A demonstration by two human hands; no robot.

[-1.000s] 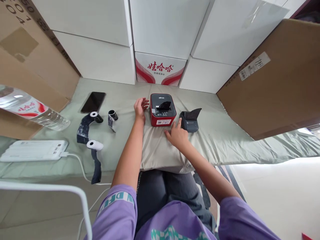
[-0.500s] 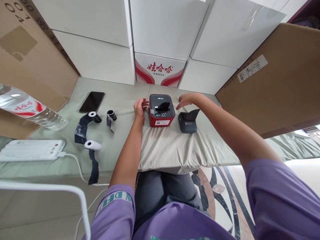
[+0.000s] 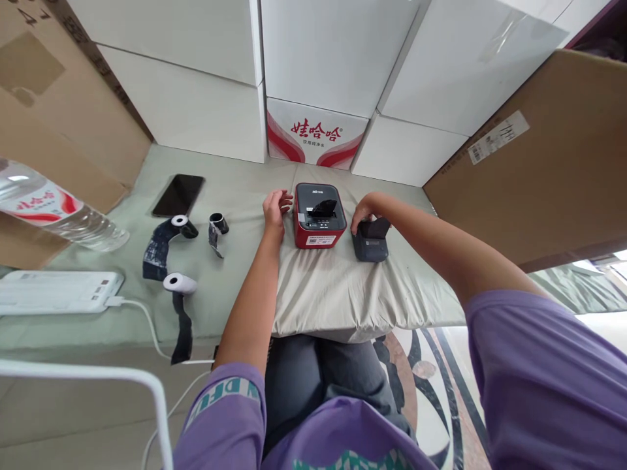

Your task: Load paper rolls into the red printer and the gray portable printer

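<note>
A red and black label printer (image 3: 319, 225) stands upright on the cloth, a black strip sticking up from its top slot. Beside its left wall is my left hand (image 3: 277, 210), fingers apart and loosely bent, with nothing held. To the right sits a small dark-grey portable printer (image 3: 371, 250) with a black strip rising from it. My right hand (image 3: 366, 206) reaches over it from behind, fingers down around its sides. Part of that grip is hidden behind the strip.
Left on the cloth lie a phone (image 3: 178, 195), paper rolls with black strips (image 3: 180, 282), a white power bank (image 3: 61, 292) with a cable, and a water bottle (image 3: 59, 205). White boxes (image 3: 313, 134) line the back. Cardboard boxes (image 3: 539, 163) flank both sides.
My right hand has moved down from above and behind the small portable printer onto it. My left hand stays beside the red printer. The view has shifted slightly.
</note>
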